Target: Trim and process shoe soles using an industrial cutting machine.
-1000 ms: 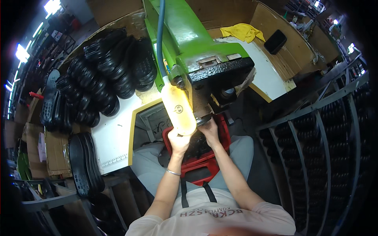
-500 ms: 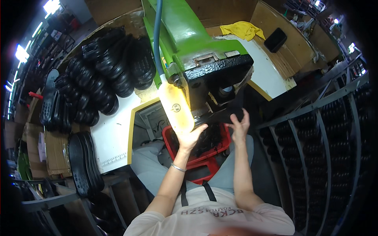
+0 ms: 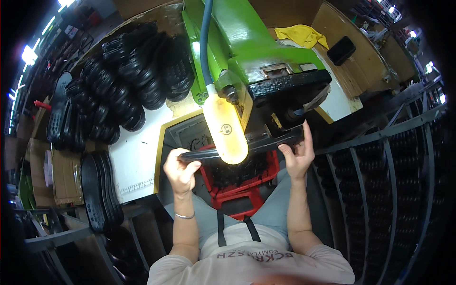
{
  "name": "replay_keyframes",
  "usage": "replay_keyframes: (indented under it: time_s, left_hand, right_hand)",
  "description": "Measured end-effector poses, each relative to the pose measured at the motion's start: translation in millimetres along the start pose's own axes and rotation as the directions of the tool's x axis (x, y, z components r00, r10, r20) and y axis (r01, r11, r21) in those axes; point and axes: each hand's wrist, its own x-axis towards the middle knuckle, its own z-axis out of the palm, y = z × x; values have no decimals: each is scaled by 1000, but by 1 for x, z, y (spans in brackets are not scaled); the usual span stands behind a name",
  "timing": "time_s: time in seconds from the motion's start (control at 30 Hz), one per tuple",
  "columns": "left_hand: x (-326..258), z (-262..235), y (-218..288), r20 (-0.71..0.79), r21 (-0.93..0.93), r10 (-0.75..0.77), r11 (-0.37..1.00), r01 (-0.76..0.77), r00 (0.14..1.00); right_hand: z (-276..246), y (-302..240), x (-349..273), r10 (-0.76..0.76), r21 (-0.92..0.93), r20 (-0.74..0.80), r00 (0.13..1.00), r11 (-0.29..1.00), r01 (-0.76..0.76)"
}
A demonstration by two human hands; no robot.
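A black shoe sole (image 3: 263,144) is stretched between my two hands, held edge-on below the head of a green machine (image 3: 256,42). My left hand (image 3: 181,172) grips its left end, thumb below and fingers behind. At the other end my right hand (image 3: 299,154) has it between thumb and fingers. The machine's lit yellow lamp (image 3: 225,130) hangs in front of the sole and hides part of its middle. The sole's right end lies close to the dark working part of the machine (image 3: 289,116); whether they touch I cannot tell.
Stacks of black soles (image 3: 135,71) cover the left of the white table (image 3: 137,152). Below my hands stands a red basket (image 3: 242,197) of black scraps. Metal racks (image 3: 394,180) with soles flank my right. A yellow cloth (image 3: 301,35) and black tray (image 3: 341,50) lie at the back right.
My left hand has moved left, out from behind the lamp, onto the sole's left end. My right hand has risen slightly and closed on the other end. The sole now shows edge-on.
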Motion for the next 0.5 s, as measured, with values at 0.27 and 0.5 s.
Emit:
replay_keyframes:
  time_s: [0.27, 0.5]
  left_hand:
    - [-1, -81, -5, 209, -206, -49, 974, 93, 977]
    - [8, -47, 10, 281, 375, 89, 906, -195, 956]
  right_hand:
    - [50, 13, -19, -197, -134, 91, 976, 969, 208]
    - [34, 21, -16, -252, -46, 60, 966, 966, 255]
